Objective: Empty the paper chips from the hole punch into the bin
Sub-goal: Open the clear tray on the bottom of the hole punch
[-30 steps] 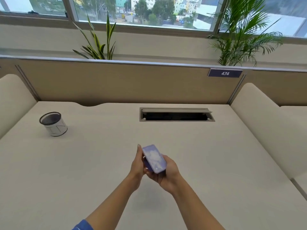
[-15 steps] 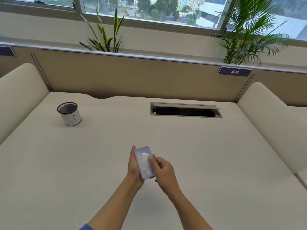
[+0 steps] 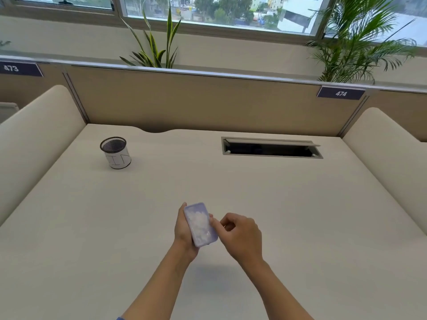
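The lilac hole punch (image 3: 200,224) is held bottom-up above the desk's near middle, its clear base showing white paper chips inside. My left hand (image 3: 183,232) grips it from the left side and underneath. My right hand (image 3: 240,232) is beside it on the right, fingers curled, with fingertips touching the punch's right edge. The bin (image 3: 115,152), a small round mesh cup with a white paper wrap, stands upright on the desk at the far left, well away from both hands.
The beige desk (image 3: 300,215) has padded side dividers left and right and a back panel with tags 473 and 474. An open cable slot (image 3: 271,148) lies at the far right middle. Potted plants stand behind the panel.
The punch has turned more upright in my left hand. My right hand has slid off its underside to its right edge. The view has shifted, so the bin appears further right.
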